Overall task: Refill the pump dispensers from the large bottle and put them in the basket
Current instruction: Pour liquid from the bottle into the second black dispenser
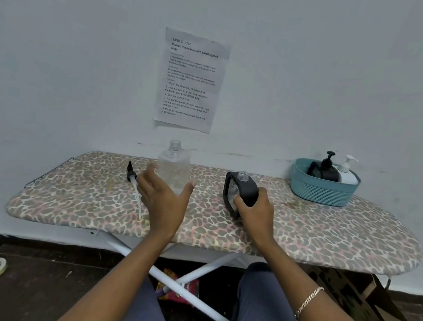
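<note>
Leopard-print cover on the ironing board (328,234). I record the left hand (163,202) spread wide, fingers and thumb flanking the uncapped clear large bottle (173,168) at mid-board; contact cannot be told. The right hand (255,214) grips the open-necked black dispenser (241,189), tilted, right of centre. The wall sheet (192,80) reads "TASK ID 3797". The teal basket (320,192) stands far right, with bare cover between it and the right hand.

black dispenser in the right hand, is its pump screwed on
No, the black dispenser gripped by the right hand shows a bare open neck; a black pump lies apart on the board.
</note>
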